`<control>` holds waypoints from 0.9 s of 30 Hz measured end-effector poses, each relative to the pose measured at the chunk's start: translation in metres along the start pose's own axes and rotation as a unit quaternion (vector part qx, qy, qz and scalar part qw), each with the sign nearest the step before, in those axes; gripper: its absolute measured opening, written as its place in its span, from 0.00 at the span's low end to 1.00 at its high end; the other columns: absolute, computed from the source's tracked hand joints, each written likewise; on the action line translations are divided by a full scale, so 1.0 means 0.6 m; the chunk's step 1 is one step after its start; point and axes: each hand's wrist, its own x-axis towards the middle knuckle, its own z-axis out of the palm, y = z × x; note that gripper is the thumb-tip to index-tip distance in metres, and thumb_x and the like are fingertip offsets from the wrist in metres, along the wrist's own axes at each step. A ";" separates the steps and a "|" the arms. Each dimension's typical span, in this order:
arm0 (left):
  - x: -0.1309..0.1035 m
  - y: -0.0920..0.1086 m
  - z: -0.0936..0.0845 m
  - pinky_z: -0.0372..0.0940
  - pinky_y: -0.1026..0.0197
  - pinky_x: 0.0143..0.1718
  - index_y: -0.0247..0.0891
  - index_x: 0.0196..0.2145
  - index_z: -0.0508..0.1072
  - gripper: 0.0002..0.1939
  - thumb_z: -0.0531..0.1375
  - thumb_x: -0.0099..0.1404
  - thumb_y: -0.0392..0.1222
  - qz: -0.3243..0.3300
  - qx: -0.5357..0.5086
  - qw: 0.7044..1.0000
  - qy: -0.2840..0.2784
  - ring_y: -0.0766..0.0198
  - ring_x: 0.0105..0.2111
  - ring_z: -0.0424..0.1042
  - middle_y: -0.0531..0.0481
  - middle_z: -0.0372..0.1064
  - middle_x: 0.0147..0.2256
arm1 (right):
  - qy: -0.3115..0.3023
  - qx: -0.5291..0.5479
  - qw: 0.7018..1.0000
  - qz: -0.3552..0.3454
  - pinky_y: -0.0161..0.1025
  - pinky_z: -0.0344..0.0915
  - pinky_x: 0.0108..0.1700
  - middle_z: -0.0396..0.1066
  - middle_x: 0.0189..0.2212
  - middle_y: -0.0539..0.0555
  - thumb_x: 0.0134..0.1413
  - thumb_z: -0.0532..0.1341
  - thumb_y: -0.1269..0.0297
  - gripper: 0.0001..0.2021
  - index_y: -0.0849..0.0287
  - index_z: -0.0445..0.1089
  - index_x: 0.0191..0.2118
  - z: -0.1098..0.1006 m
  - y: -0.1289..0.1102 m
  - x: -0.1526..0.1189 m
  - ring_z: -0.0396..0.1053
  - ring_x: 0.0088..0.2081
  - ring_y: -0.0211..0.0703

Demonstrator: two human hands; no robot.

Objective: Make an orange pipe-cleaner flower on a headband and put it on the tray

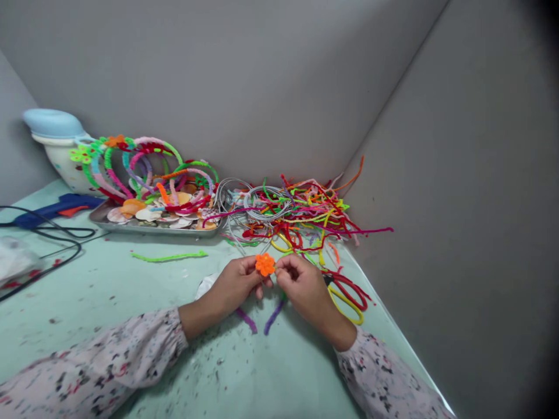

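An orange fuzzy flower (pixel 265 265) is held up above the table at the middle of the view. My left hand (pixel 242 278) pinches it from the left, its fingers partly behind the flower. At its right edge, the thumb and forefinger of my right hand (pixel 301 282) are pressed together, and what they pinch is too small to make out. Below the hands, two purple fuzzy ends (pixel 273 317) hang apart from each other; their upper parts are hidden by the hands.
Behind lie a metal tray (pixel 161 230) of shells and fuzzy headbands (pixel 114 169), and a pile of coloured pipe cleaners (pixel 305 209) with wire loops. Scissors (pixel 349 299) lie right of my right hand. A blue glue gun (pixel 61 208), cable and bottle (pixel 65 154) are at left.
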 end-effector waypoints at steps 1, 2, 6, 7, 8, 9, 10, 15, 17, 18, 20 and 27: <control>0.000 0.000 0.000 0.55 0.69 0.19 0.33 0.30 0.70 0.06 0.59 0.57 0.40 0.001 0.001 1.000 0.000 0.74 0.17 0.63 0.52 0.70 0.25 | 0.011 -0.018 1.000 -0.014 0.32 0.57 0.26 0.66 0.23 0.48 0.48 0.56 0.70 0.04 0.59 0.67 0.27 0.000 -0.002 0.000 0.60 0.23 0.35; 0.001 0.000 0.000 0.55 0.69 0.19 0.33 0.30 0.70 0.06 0.59 0.57 0.40 0.002 0.001 1.000 0.000 0.74 0.17 0.63 0.52 0.70 0.25 | 0.021 -0.036 0.999 -0.027 0.32 0.57 0.26 0.66 0.23 0.48 0.47 0.56 0.71 0.04 0.59 0.67 0.27 0.001 -0.003 -0.001 0.60 0.23 0.35; 0.002 -0.003 0.000 0.55 0.69 0.19 0.34 0.29 0.69 0.07 0.60 0.57 0.41 0.009 -0.006 1.000 -0.004 0.73 0.17 0.63 0.52 0.69 0.24 | 0.051 -0.089 0.992 -0.077 0.33 0.58 0.28 0.65 0.24 0.49 0.46 0.56 0.73 0.05 0.58 0.66 0.26 0.005 -0.006 -0.003 0.61 0.25 0.36; 0.002 -0.004 -0.001 0.55 0.69 0.19 0.33 0.29 0.69 0.07 0.60 0.57 0.41 0.009 -0.007 1.000 -0.004 0.74 0.16 0.63 0.52 0.69 0.24 | 0.055 -0.097 0.990 -0.086 0.33 0.58 0.28 0.65 0.24 0.49 0.46 0.56 0.74 0.05 0.58 0.66 0.26 0.006 -0.005 -0.003 0.61 0.25 0.36; 0.002 -0.005 -0.001 0.56 0.69 0.19 0.34 0.29 0.69 0.07 0.60 0.57 0.41 0.010 -0.007 1.000 -0.004 0.74 0.16 0.63 0.52 0.69 0.24 | 0.059 -0.103 0.989 -0.092 0.33 0.58 0.28 0.65 0.24 0.49 0.46 0.55 0.74 0.05 0.58 0.66 0.26 0.006 -0.003 -0.003 0.61 0.25 0.36; 0.002 -0.005 -0.001 0.56 0.69 0.19 0.34 0.29 0.69 0.07 0.60 0.57 0.41 0.010 -0.008 1.000 -0.004 0.74 0.16 0.63 0.53 0.69 0.24 | 0.065 -0.108 0.987 -0.096 0.33 0.58 0.29 0.65 0.24 0.49 0.46 0.55 0.74 0.05 0.59 0.66 0.26 0.005 -0.002 -0.002 0.61 0.25 0.36; 0.002 -0.006 -0.001 0.56 0.69 0.20 0.34 0.29 0.69 0.07 0.60 0.57 0.41 0.008 -0.009 1.000 -0.003 0.74 0.16 0.63 0.53 0.69 0.24 | 0.074 -0.112 0.986 -0.098 0.33 0.58 0.29 0.64 0.24 0.49 0.46 0.55 0.74 0.05 0.59 0.66 0.26 0.004 0.000 -0.001 0.61 0.25 0.36; 0.000 -0.003 0.000 0.56 0.69 0.19 0.33 0.31 0.69 0.09 0.59 0.58 0.43 -0.011 -0.007 1.000 -0.004 0.74 0.16 0.63 0.52 0.71 0.25 | 0.093 -0.091 0.989 -0.072 0.33 0.59 0.29 0.65 0.25 0.49 0.50 0.56 0.71 0.04 0.59 0.67 0.28 -0.010 0.003 0.006 0.62 0.27 0.37; 0.000 -0.001 0.001 0.56 0.69 0.19 0.33 0.32 0.69 0.10 0.59 0.58 0.44 -0.011 -0.003 1.000 -0.003 0.74 0.17 0.63 0.51 0.71 0.26 | 0.076 -0.075 0.992 -0.072 0.33 0.60 0.30 0.66 0.26 0.50 0.51 0.56 0.71 0.04 0.59 0.68 0.30 -0.012 0.001 0.005 0.63 0.27 0.37; 0.001 -0.001 0.001 0.56 0.69 0.19 0.33 0.32 0.69 0.10 0.59 0.58 0.44 -0.009 -0.001 1.000 -0.002 0.74 0.16 0.63 0.52 0.70 0.25 | 0.070 -0.071 0.992 -0.077 0.33 0.60 0.30 0.66 0.27 0.50 0.52 0.56 0.71 0.04 0.59 0.68 0.30 -0.011 0.000 0.003 0.63 0.27 0.37; 0.001 -0.001 0.002 0.57 0.69 0.19 0.33 0.32 0.69 0.10 0.59 0.58 0.44 -0.006 0.004 1.000 -0.001 0.73 0.16 0.63 0.52 0.70 0.25 | 0.064 -0.071 0.991 -0.088 0.33 0.60 0.30 0.67 0.27 0.50 0.52 0.56 0.71 0.05 0.59 0.69 0.31 -0.010 -0.003 0.000 0.64 0.27 0.37; -0.003 -0.005 0.003 0.58 0.69 0.20 0.34 0.30 0.70 0.06 0.58 0.58 0.41 0.027 0.040 0.999 -0.005 0.73 0.17 0.63 0.52 0.69 0.25 | 0.077 -0.137 0.973 -0.171 0.35 0.62 0.31 0.68 0.28 0.52 0.54 0.55 0.71 0.07 0.58 0.70 0.33 -0.006 -0.002 -0.004 0.64 0.28 0.38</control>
